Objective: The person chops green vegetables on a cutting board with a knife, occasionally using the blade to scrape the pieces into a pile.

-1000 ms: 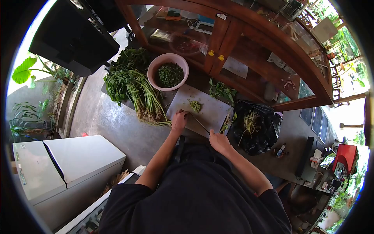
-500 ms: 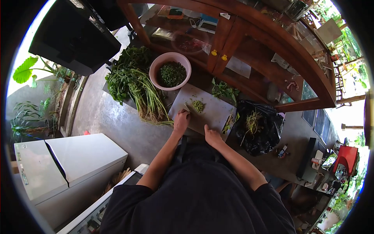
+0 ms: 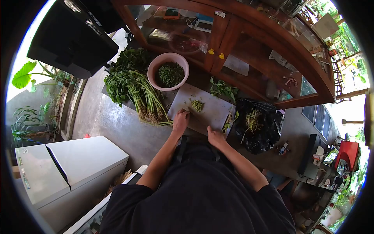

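Note:
My left hand is closed at the left side of the pale cutting board, pinching what look like short green stems. My right hand is curled at the board's near edge, its index finger stretched forward. It seems to grip a knife, whose blade is hard to make out against the board. Just beyond my left fingertips lies a small heap of chopped green stems. Trimmed scraps lie along the board's right edge. Left of the board spreads a large bunch of leafy greens, roots towards me.
A pink bowl of chopped leaves stands behind the board. Loose leaves lie at its far right corner. On the right is a black plastic bag with root scraps on it. A wooden glass cabinet rises behind; a white refrigerator stands at left.
The view has shifted slightly. My right hand sits slightly further right and nearer to me, while my left hand stays in about the same place on the board.

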`<state>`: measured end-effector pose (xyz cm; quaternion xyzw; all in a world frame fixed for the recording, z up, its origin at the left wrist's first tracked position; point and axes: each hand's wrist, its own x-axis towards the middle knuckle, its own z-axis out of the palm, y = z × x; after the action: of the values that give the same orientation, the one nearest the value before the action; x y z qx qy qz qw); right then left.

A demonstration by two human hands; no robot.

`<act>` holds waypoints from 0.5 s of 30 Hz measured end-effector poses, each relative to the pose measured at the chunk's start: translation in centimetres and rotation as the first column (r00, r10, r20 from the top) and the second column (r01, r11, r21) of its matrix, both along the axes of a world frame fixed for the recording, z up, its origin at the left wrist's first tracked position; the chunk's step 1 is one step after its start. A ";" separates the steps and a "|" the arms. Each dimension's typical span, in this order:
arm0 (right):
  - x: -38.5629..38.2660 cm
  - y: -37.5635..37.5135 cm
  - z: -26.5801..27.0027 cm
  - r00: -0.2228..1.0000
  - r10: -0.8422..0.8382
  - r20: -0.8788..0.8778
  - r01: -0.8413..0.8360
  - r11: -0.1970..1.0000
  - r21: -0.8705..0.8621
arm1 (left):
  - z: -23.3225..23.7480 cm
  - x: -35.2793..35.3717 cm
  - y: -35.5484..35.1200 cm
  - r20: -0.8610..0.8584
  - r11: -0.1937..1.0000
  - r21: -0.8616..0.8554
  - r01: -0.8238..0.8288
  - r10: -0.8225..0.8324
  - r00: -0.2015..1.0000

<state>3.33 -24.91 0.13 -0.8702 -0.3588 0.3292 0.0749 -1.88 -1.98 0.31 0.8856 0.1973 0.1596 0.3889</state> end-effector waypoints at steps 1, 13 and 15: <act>0.0 0.1 -0.3 1.000 -0.001 -0.001 0.001 1.000 0.001 | 0.0 0.0 0.0 0.014 1.000 0.012 -0.002 0.002 1.000; 0.4 -3.0 0.5 0.988 0.096 0.120 -0.095 0.995 -0.014 | 0.7 -0.3 0.0 -0.007 1.000 -0.007 -0.008 0.008 1.000; 0.5 -2.6 0.9 0.990 0.057 0.128 -0.058 0.998 0.002 | 0.5 -0.4 -0.1 0.016 1.000 -0.004 -0.008 0.008 1.000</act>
<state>3.83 -27.53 1.07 -0.8786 -0.3887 0.2737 0.0445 -2.25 -2.06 0.80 0.8827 0.1981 0.1679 0.3916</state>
